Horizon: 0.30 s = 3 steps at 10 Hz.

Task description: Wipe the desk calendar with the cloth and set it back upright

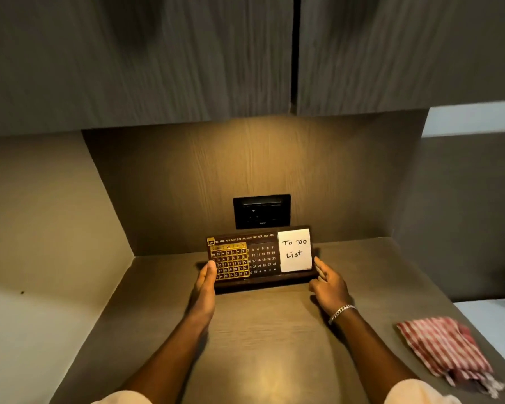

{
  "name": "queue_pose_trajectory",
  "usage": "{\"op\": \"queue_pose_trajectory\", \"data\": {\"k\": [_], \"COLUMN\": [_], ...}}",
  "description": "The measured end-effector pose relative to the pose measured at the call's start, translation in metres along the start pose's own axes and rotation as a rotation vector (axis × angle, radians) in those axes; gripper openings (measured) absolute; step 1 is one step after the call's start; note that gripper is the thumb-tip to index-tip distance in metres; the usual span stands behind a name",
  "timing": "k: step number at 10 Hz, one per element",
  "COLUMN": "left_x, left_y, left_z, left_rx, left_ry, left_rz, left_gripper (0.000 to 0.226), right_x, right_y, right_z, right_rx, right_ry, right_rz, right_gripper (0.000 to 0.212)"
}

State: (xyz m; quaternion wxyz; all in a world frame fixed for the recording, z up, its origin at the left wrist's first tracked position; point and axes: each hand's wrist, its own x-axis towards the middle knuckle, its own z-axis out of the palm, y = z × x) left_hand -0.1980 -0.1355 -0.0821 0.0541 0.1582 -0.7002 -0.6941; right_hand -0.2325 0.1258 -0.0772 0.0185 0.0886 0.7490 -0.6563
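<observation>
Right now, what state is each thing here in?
desk calendar: upright, gold frame on JAN
To Do List note: propped on calendar's right
striped cloth: crumpled, untouched
left hand: on calendar's left end
right hand: open by right end
cabinet doors: closed

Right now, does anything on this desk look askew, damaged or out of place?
Nothing stands out. The desk calendar stands upright between the left hand and right hand; the striped cloth lies crumpled at the desk's right edge.
</observation>
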Motion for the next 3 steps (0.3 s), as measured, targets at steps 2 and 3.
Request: {"op": "queue_pose_trajectory", "data": {"k": [2, 3], "left_x": [-0.032, -0.07], "left_y": [0.041, 0.067], "left_z": [-0.007, -0.007], "left_rx": [0.427, 0.659], "left_ry": [0.085, 0.163], "left_rz": [0.301, 0.766], "left_gripper": [0.08, 0.076], "right_x": [-0.066, -0.149], "right_y": [-0.047, -0.076], "right_z": [-0.02, -0.066], "right_rx": [0.18, 0.41], "right_ry": [0.092, 0.073], "right_rz": [-0.352, -0.74], "right_gripper": [0.05, 0.035]}}
